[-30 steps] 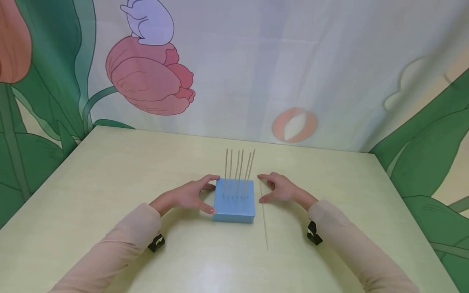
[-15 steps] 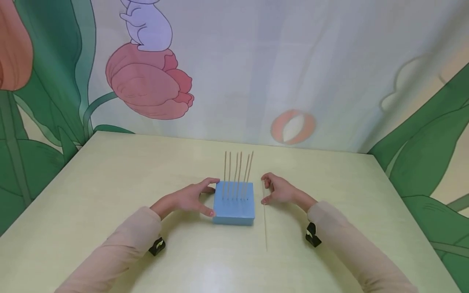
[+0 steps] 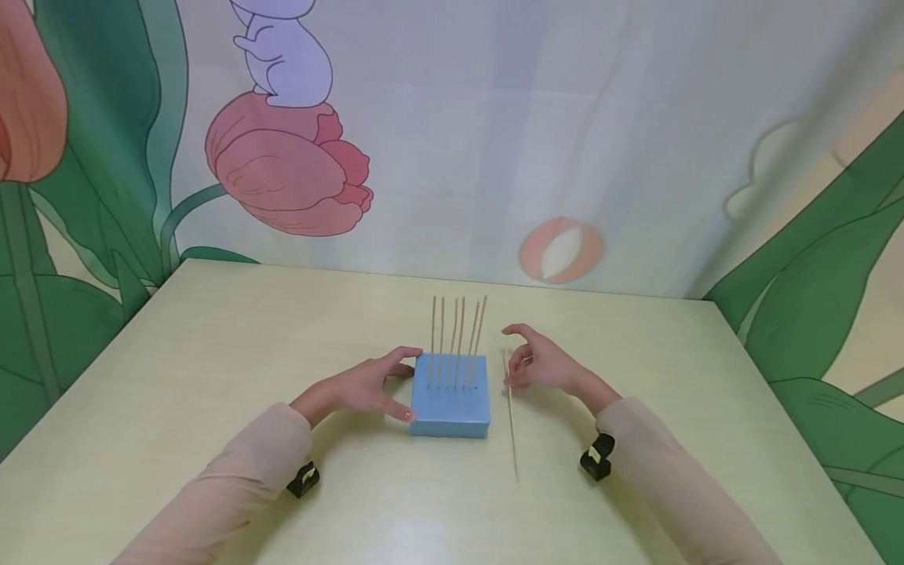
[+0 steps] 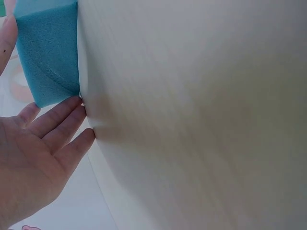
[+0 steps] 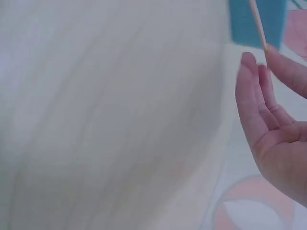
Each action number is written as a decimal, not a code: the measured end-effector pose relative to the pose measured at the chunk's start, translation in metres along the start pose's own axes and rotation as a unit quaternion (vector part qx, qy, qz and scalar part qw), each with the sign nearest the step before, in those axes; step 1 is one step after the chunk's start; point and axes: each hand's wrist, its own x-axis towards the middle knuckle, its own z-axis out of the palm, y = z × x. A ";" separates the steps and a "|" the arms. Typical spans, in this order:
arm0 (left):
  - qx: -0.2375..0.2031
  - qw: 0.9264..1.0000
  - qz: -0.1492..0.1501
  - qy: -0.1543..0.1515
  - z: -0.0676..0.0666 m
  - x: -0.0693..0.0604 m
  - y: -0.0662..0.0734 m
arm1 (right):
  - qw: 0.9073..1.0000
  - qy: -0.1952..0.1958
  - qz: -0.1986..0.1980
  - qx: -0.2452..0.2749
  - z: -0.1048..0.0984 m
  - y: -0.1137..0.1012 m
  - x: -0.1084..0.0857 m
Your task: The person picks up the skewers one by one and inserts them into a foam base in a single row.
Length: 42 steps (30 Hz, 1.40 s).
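Note:
A square blue foam block (image 3: 450,412) sits on the table, with several thin wooden skewers (image 3: 452,337) standing upright in a row in its top. My left hand (image 3: 363,383) holds the block at its left side, thumb at the near corner and fingers at the far corner. The left wrist view shows those fingertips (image 4: 72,103) against the foam block (image 4: 48,52). Right of the block, my right hand (image 3: 547,365) pinches a loose skewer (image 3: 512,431) between thumb and fingers, its index finger stretched out. In the right wrist view the skewer (image 5: 258,21) runs past the thumb.
A pale wooden table (image 3: 282,314) carries everything. Behind it hangs a curtain (image 3: 438,157) printed with flowers and a rabbit. A small black strap device (image 3: 598,457) sits at the right wrist, and another black device (image 3: 304,479) at the left.
My right hand has closed from beside the skewer to a pinch on it, and its index finger has lifted away. The left hand stays at the block. The head view has tilted up slightly.

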 end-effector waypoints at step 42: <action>0.004 1.000 0.007 -0.001 0.001 -0.001 -0.001 | 0.913 0.272 -0.298 -0.055 0.016 -0.097 -0.042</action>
